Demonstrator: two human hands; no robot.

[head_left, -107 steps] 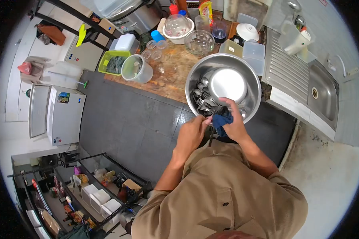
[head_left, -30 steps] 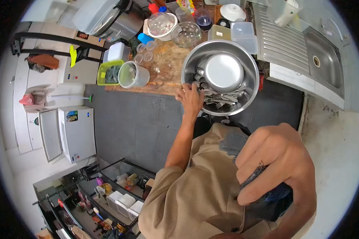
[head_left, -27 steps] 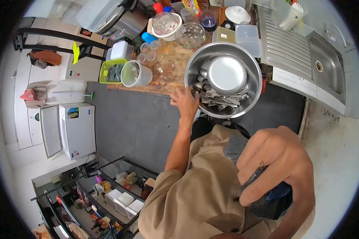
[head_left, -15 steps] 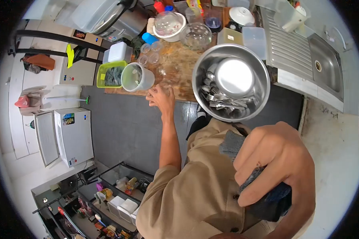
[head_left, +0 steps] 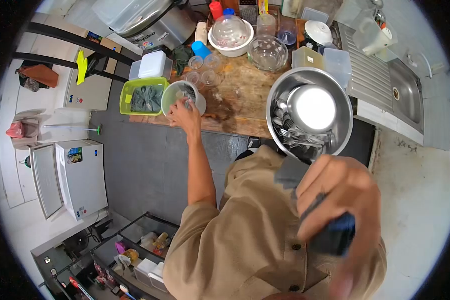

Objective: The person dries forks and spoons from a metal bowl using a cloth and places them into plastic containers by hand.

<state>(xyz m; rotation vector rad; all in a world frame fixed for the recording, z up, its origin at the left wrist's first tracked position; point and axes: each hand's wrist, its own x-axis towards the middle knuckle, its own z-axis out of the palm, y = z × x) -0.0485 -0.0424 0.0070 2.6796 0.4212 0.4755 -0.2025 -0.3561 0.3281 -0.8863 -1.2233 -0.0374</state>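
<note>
My left hand (head_left: 185,116) reaches into the mouth of a white plastic tub (head_left: 200,101), its fingers curled at the near rim. A small greyish, shiny thing shows at its fingertips, too small to name. Some metal pieces (head_left: 189,91) are inside the tub. Close to the camera, my right hand (head_left: 340,192) is closed on a dark grey cloth (head_left: 291,172), bunched under the fingers. Beyond that hand, a large steel basin (head_left: 345,131) holds several spoons and forks (head_left: 302,137) and a shiny round steel bowl (head_left: 312,107).
A green basket (head_left: 122,102) with dark cloths stands left of the tub on the wooden table (head_left: 235,100). Clear cups (head_left: 210,77), a glass bowl (head_left: 266,52) and a white bowl (head_left: 232,51) sit farther back. A steel sink (head_left: 407,95) is at the right.
My left hand has moved from beside the tub to its mouth. My right hand still grips the cloth and has shifted slightly left. The camera view has turned a little.
</note>
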